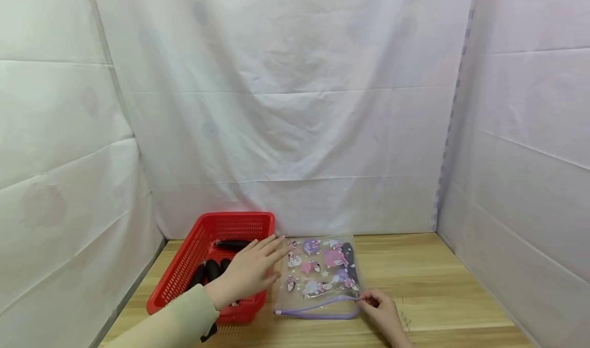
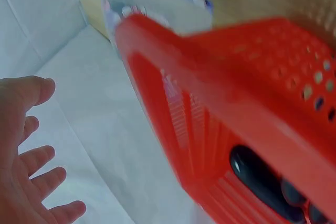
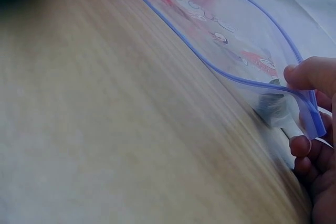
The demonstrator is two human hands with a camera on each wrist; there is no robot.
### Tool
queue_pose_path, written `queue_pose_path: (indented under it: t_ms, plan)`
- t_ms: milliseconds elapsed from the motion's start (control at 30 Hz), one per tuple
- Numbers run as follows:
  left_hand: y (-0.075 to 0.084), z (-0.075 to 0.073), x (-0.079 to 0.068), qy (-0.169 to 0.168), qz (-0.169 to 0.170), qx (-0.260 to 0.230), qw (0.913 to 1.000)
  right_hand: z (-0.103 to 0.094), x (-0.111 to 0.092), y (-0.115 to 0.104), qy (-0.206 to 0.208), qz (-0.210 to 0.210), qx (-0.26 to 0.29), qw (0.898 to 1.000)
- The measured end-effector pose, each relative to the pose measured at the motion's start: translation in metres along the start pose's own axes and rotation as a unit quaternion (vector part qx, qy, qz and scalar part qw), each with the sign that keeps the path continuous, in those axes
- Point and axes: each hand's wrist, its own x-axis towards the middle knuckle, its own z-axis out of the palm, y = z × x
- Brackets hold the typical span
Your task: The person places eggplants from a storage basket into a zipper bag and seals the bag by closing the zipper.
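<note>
A clear zip bag printed with cartoon figures lies flat on the table, its purple-edged mouth gaping toward me. Inside, along its right side, is a dark eggplant. My right hand pinches the right corner of the bag's mouth; in the right wrist view, thumb and fingers grip the purple zip strip. Over the right rim of a red basket hovers my left hand, fingers extended and holding nothing. Several dark eggplants lie in the basket, partly hidden by that hand and sleeve.
The wooden table extends to the right of the bag. White cloth hangs behind the table and along both sides. The basket's slatted walls stand just left of the bag.
</note>
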Motion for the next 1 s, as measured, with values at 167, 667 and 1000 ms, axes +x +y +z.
queue_pose_path:
  t_ms: [167,667,1000]
  plan:
    - [-0.023,0.005,0.003,0.019,-0.038,0.006,0.9991,0.001,0.002,-0.001,-0.001,-0.004,0.006,1.0]
    - [-0.067,0.021,0.001,0.002,-0.117,-0.05,0.9919,0.002,0.0,-0.015,0.008,-0.018,0.0,1.0]
    - [-0.089,0.023,0.008,0.0,-0.138,-0.063,0.9884,0.001,0.001,0.002,-0.002,-0.02,0.014,1.0]
